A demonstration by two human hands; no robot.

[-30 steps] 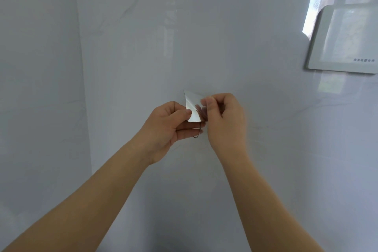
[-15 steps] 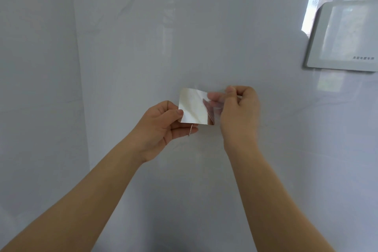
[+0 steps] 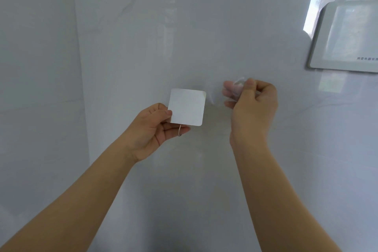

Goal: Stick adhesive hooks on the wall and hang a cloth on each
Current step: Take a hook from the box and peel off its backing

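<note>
Head view. Both bare forearms are reaching up and fwd from the bottom corners of the view toward the wall (image 3: 204,26).

(a) The L hand (image 3: 153,129) is grasping the adhesive hook (image 3: 187,106). The thumb is pressing on the near face at the pad's lower L corner, the fingers are curling behind it, and the palm is facing the camera. The pad is standing approx. upright, tilted slightly, w/ its plain white, round-cornered face toward the camera. It is sitting in front of the wall's middle, w/ the fingers between pad and wall. A thin wire loop (image 3: 180,130) is hanging below the pad's bottom edge and lying across the L fingers.

(b) The R hand (image 3: 253,108) is hovering just beside the pad, to its R and slightly higher, not touching it. The back of the hand is facing the camera. The thumb and curled fingers are pinching a crumpled clear film (image 3: 237,87), w/ fingertips showing through it. Whether the film is joined to the pad cannot be told.

(c) A white panel (image 3: 347,37) is sitting at the wall's upper R edge, well apart from both hands. A side wall (image 3: 36,88) is meeting the main wall at the L corner.
</note>
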